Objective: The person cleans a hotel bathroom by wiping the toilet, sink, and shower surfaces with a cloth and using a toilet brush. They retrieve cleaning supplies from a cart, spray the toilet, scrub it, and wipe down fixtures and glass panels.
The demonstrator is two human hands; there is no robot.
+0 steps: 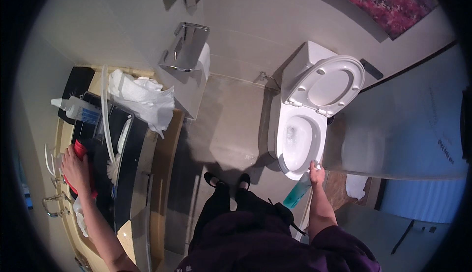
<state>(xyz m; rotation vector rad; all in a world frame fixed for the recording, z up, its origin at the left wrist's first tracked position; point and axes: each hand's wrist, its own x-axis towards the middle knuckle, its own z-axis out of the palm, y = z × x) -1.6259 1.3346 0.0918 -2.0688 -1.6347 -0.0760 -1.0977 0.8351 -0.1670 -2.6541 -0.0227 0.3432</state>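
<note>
My right hand (317,172) grips the neck of a clear spray bottle (297,192) with green liquid, beside the front rim of the white toilet bowl (299,141). The toilet seat and lid (332,85) are raised. On the left, my left hand (75,167) lies on a red bottle (80,150) in a black caddy (129,154); how firmly it holds the bottle is hard to tell. Also in the caddy are a toilet brush (112,168) with a long white handle and a clear bottle with a white nozzle (83,110). White cloths (142,96) hang over its far end.
The caddy rests on a beige washbasin counter (125,237) with a chrome faucet (51,203). A chrome paper holder (186,47) juts from the wall. A glass panel (398,135) stands right of the toilet. A grey tiled floor (228,124) lies between counter and toilet.
</note>
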